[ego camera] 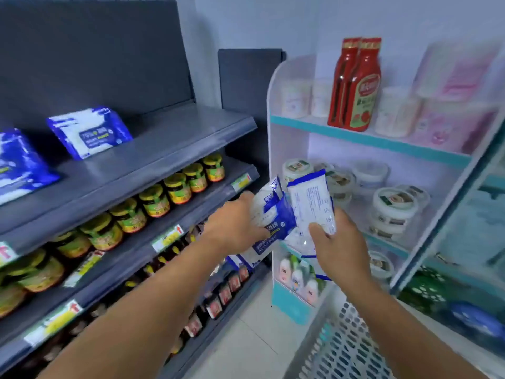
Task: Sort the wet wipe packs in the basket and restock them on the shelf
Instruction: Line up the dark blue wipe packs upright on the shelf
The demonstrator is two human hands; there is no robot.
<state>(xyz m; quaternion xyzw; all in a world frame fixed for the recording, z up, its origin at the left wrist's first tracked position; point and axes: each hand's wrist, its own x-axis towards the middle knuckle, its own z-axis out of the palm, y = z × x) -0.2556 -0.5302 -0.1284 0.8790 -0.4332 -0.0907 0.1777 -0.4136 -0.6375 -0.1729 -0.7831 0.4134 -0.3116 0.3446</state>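
Observation:
My left hand (pixel 236 224) grips a blue-and-white wet wipe pack (pixel 270 214), with more packs hanging under it. Beside it, my right hand (pixel 338 242) holds another white-and-blue wet wipe pack (pixel 311 203), thumb across its face. Both packs are raised in mid-air in front of the white side rack. On the grey top shelf (pixel 164 149) at left a wipe pack (pixel 90 132) leans against the back panel. Another blue pack (pixel 19 165) lies at the far left edge. The white perforated basket (pixel 349 348) is at the bottom right, below my right forearm.
Jars with yellow-green labels (pixel 155 201) line the grey shelf below, with darker jars lower still. The white rack (pixel 273 105) at right holds red sauce bottles (pixel 355 86), white tubs (pixel 393 206) and small bottles (pixel 297 277). A glass-fronted cabinet stands at far right.

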